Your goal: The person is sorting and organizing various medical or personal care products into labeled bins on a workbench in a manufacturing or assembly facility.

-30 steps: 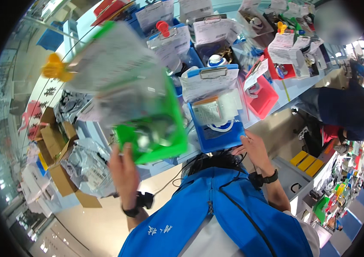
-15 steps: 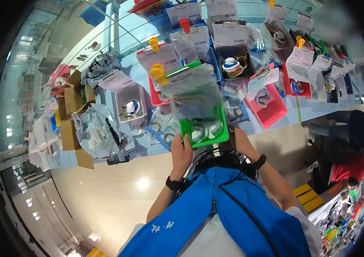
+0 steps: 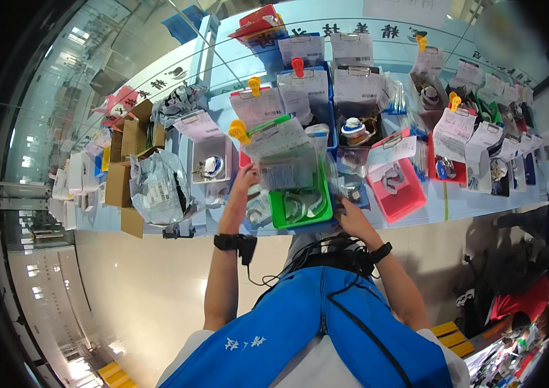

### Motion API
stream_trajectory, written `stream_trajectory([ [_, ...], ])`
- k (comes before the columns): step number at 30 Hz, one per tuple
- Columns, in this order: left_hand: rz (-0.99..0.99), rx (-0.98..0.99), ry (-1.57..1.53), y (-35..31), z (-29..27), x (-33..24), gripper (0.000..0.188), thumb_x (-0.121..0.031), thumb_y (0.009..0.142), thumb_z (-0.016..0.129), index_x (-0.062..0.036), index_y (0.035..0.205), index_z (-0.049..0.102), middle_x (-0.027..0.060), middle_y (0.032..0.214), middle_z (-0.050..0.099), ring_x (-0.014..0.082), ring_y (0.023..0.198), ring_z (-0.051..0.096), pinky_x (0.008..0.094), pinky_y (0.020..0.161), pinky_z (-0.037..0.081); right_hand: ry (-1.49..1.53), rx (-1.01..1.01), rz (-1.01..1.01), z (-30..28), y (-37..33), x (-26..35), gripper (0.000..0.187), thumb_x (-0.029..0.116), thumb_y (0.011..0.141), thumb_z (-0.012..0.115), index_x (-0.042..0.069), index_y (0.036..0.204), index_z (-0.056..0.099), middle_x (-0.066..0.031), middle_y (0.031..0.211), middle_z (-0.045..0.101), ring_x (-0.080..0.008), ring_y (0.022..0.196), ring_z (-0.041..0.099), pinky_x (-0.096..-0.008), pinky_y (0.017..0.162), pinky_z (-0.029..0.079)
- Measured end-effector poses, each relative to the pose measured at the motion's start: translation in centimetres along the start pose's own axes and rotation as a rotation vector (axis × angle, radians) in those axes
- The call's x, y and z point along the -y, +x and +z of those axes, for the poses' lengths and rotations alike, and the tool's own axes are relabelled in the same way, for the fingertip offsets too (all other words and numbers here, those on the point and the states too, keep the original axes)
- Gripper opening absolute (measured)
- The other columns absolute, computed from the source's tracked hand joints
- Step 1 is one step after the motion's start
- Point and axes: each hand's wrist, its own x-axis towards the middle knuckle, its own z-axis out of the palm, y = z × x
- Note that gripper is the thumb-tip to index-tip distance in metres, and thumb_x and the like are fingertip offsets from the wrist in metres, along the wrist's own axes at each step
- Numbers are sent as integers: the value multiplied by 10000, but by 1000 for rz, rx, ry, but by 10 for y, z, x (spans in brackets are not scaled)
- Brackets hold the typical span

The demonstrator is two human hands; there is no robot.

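A green tray [image 3: 277,215] stands at the near table edge in front of me, holding whitish, horseshoe-shaped pieces that look like dental casts. A clipped paper slip [image 3: 281,140] and a clear plastic bag [image 3: 281,176] cover its far part, with a yellow clip [image 3: 239,131] at the slip's left. My left hand [image 3: 243,184] is beside the bag's left side, its fingers loosely extended and partly hidden. By the tray's lower right corner is my right hand [image 3: 354,218], fingers apart and reaching toward the tray's side; whether it touches is unclear.
A pink tray [image 3: 408,205] with a horseshoe-shaped piece is to the right. To the left are a white tray [image 3: 226,152], a grey plastic parcel [image 3: 158,194] and an open cardboard box [image 3: 119,187]. Several trays with clipped slips fill the back. Small bagged parts [image 3: 258,210] lie close by.
Both hands have let go of the green tray's near corners, and it now rests on the table. My left hand has moved up and left; my right stays near the tray's right side.
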Motion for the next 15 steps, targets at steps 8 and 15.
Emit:
stream_trajectory([
  [8, 141, 405, -196, 76, 42, -4, 313, -110, 920, 711, 38, 1195, 709, 112, 1128, 750, 231, 1062, 694, 353, 951, 532, 33, -31, 31, -2, -2, 8, 551, -27, 916, 509, -75, 1461, 439, -269, 1238, 663, -286, 757, 760, -358, 653, 616],
  [15, 218, 247, 30, 83, 54, -14, 385, -121, 899, 796, 14, 1239, 676, 100, 1153, 739, 204, 1033, 677, 344, 915, 538, -114, -20, -25, -7, -1, 26, 476, -21, 906, 538, -61, 1380, 551, -209, 1091, 724, -244, 766, 738, -349, 680, 570],
])
